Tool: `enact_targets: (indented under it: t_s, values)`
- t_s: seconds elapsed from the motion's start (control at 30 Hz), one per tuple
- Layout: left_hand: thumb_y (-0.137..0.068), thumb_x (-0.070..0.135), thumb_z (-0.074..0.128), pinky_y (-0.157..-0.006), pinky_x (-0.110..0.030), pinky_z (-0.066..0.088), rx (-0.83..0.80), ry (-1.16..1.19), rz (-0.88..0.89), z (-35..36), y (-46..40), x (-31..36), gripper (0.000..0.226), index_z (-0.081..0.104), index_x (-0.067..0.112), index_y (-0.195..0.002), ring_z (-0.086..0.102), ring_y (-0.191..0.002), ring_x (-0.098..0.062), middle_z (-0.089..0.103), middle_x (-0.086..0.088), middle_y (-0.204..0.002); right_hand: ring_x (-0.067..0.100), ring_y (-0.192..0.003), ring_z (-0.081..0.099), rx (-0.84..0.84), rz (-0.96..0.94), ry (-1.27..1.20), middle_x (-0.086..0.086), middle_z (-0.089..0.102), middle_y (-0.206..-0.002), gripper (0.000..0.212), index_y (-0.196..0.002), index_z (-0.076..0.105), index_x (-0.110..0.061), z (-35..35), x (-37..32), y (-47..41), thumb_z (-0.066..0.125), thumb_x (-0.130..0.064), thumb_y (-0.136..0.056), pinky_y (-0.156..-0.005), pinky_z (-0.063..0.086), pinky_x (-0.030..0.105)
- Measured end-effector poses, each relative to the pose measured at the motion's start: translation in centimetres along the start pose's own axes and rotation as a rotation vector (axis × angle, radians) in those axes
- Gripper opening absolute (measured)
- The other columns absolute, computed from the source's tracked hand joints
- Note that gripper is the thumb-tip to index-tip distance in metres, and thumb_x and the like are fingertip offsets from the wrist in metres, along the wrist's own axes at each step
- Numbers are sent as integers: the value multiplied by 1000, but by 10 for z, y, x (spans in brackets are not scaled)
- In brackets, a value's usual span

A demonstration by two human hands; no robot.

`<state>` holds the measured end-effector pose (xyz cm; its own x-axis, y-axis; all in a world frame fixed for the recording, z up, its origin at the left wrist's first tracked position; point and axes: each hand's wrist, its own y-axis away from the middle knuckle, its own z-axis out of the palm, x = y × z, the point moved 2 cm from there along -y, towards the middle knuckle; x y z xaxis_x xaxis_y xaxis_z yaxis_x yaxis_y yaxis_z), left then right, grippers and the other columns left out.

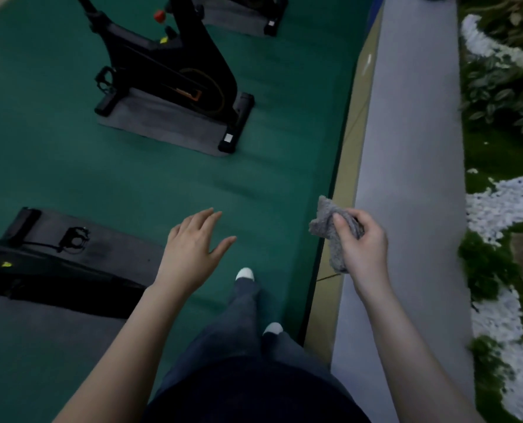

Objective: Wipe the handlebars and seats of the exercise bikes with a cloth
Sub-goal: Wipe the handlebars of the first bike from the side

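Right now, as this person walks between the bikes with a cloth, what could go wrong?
1. The right hand holds the grey cloth bunched, one end hanging loose; it might slip out mid-stride.
2. The feet are close to the grey mat under the near bike, whose pedal sticks out; a shoe could catch either.
3. A thin cord seems to lie along the tan edging beside the walkway, a possible trip point.
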<state>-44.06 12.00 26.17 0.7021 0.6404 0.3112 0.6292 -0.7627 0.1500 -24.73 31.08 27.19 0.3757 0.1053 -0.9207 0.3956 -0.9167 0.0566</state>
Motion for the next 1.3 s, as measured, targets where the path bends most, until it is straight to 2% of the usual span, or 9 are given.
enact_targets:
  t_s: [0.23,0.53,0.73,0.83,1.0,1.13,1.3]
  values:
    - [-92,50,51,-106,-41,30,20,38,-103,-15,-85,-35,60,44,15,-140,38,-134,-23,42,-3,-146,4,-79,60,-94,-40,30,-15,63,-84,6,-92,62,-22,65,-27,-85,65,-17,-90,-74,48,26]
    - [-92,52,47,-107,-40,29,79,43,-166,-52,-176,-71,62,42,16,-142,38,-133,-22,42,-2,-146,-6,-76,58,-206,-117,100,-21,61,-82,11,-88,60,-29,139,-71,-176,65,-19,-89,-68,45,19]
    - [-92,54,46,-108,-38,27,88,56,-337,-57,-195,-96,62,41,17,-142,37,-134,-21,39,-2,-148,-12,-74,57,-388,-247,148,-22,61,-79,10,-85,63,-24,199,-99,-228,69,-16,-85,-67,39,3]
    - [-92,55,45,-108,-38,27,112,71,-454,-59,-206,-105,62,42,18,-141,36,-135,-21,39,-1,-148,-15,-71,55,-480,-296,141,-22,61,-77,11,-84,63,-22,229,-112,-259,69,-13,-84,-66,37,1]
    - [-92,54,46,-109,-40,28,162,88,-636,-63,-245,-106,61,43,17,-141,36,-135,-22,41,-3,-147,-5,-72,57,-638,-362,150,-16,63,-79,5,-88,67,-17,263,-128,-321,69,-14,-84,-68,41,7]
    - [-92,54,46,-110,-41,28,195,113,-707,-70,-289,-95,61,44,16,-140,36,-135,-23,41,-4,-147,5,-73,57,-693,-406,156,-12,63,-78,5,-90,68,-14,280,-144,-379,69,-14,-85,-67,41,11]
    - [-92,51,50,-110,-41,26,262,128,-814,-79,-317,-93,59,47,14,-138,35,-135,-23,41,-5,-147,7,-75,57,-744,-424,157,-11,62,-77,7,-87,65,-18,308,-157,-434,68,-12,-86,-67,39,11]
